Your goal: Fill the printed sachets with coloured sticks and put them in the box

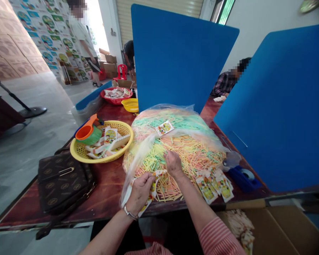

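Note:
A big clear plastic bag (175,117) lies open on the dark red table (106,191), spilling a heap of thin pastel sticks (186,156). My left hand (139,191) is closed round a small printed packet (151,189) at the heap's near edge. My right hand (173,163) rests on the sticks with fingers curled, pinching into the pile; what it holds is hidden. A fan of several printed packets (214,184) lies just right of my right forearm.
A yellow basket (79,152) with packets and an orange-green scoop (89,132) sits at left, a brown patterned bag (61,180) nearer. Blue dividers (175,53) stand behind and right. A blue tape dispenser (243,177), cardboard box (281,230), far baskets and other people are around.

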Action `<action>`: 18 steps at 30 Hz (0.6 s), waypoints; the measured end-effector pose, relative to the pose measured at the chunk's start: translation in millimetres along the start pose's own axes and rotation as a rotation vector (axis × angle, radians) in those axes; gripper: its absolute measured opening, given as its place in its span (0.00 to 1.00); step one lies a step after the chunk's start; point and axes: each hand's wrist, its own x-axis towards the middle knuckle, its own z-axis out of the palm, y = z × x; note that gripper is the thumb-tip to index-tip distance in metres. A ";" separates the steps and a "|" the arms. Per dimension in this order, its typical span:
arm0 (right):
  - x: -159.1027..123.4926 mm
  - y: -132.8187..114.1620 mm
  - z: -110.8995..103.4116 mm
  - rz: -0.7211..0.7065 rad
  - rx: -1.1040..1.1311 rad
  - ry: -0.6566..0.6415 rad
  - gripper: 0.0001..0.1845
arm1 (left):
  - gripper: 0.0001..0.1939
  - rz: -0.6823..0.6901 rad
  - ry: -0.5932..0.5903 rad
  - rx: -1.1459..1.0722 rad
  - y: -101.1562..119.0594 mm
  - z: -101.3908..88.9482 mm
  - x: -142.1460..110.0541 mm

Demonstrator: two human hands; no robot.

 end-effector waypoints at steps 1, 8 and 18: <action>1.0 0.0 -1.4 0.031 0.054 0.015 0.10 | 0.15 0.011 -0.007 0.029 1.7 0.5 0.6; -4.7 -25.1 -26.3 0.268 0.866 0.204 0.11 | 0.13 0.030 0.016 0.054 -4.9 4.6 10.2; -30.9 -65.4 -31.6 0.265 1.189 0.184 0.07 | 0.18 -0.028 0.003 -0.136 -10.2 15.8 16.0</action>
